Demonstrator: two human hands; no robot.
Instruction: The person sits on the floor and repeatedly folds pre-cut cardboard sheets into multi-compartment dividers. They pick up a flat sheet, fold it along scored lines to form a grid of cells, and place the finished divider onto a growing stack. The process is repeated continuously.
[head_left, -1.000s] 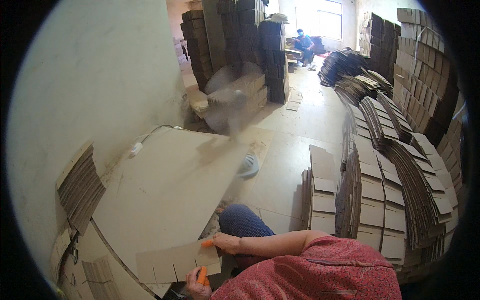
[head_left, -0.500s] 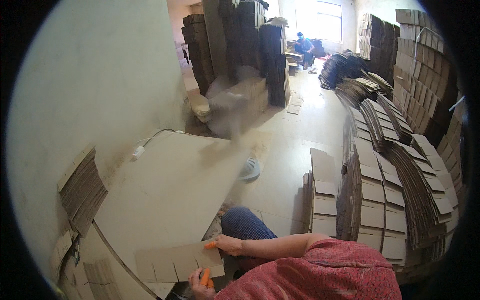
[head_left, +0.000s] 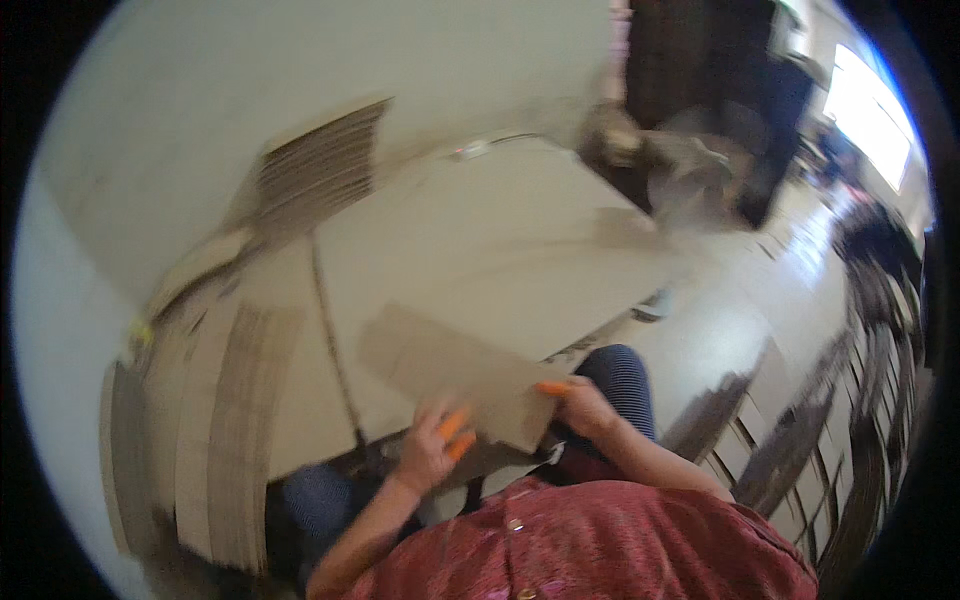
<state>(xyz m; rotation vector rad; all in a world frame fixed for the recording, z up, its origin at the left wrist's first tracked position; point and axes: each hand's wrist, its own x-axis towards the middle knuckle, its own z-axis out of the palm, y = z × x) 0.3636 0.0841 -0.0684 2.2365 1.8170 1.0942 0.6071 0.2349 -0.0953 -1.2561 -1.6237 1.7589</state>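
A flat brown cardboard piece (head_left: 450, 360) lies slanted over the near edge of a pale tabletop (head_left: 490, 250). My right hand (head_left: 585, 408) grips its right end, thumb on top, with an orange cover on a digit. At the near long edge of the cardboard is my left hand (head_left: 430, 450), orange covers on its fingers. Motion smears those fingers, so whether they pinch the edge is unclear. In this blurred view the slits in the cardboard hardly show.
Cardboard stacks stand at the left (head_left: 240, 420) and against the wall (head_left: 325, 165). More slotted cardboard (head_left: 800, 460) fills the floor at the right. Beyond the table's far right corner is a blurred grey fan-like shape (head_left: 695, 185). A white power strip (head_left: 470, 150) lies along the wall.
My view has swung left and down, bringing the left stacks and my lap into sight. My left hand has shifted left along the cardboard's near edge; my right hand keeps its end.
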